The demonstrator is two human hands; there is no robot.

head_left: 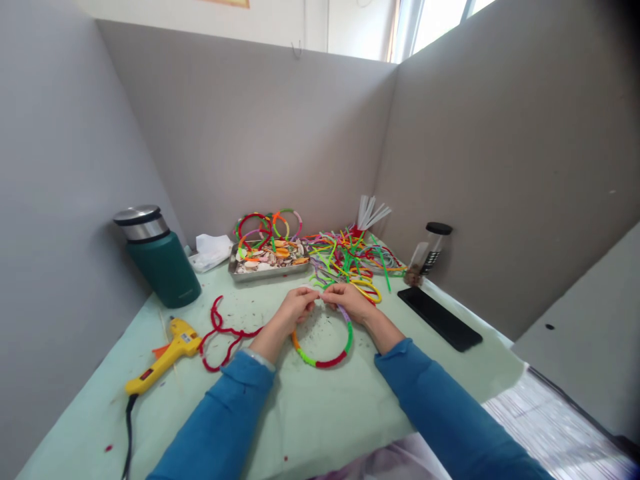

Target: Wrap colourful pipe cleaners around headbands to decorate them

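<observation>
A ring wrapped in coloured pipe cleaner point(332, 363), with orange, lime, dark red, green and lilac sections, hangs down between my hands. My left hand point(299, 305) pinches the ring's upper left part. On the upper right, my right hand point(350, 300) has its fingers closed on it. The fingertips of both hands nearly meet at the top, where a small whitish piece shows; the fingers hide most of it. Left of my left wrist lies a loose dark red pipe cleaner point(218, 328), bent into loops on the green tablecloth point(320, 427).
At left are a yellow glue gun point(173, 350) with its cord and a green bottle point(163, 267). Behind my hands, a metal tray point(270, 275) holds shells and finished rings, beside heaped pipe cleaners point(350, 253). A black phone point(440, 319) and a clear jar point(427, 257) are at right.
</observation>
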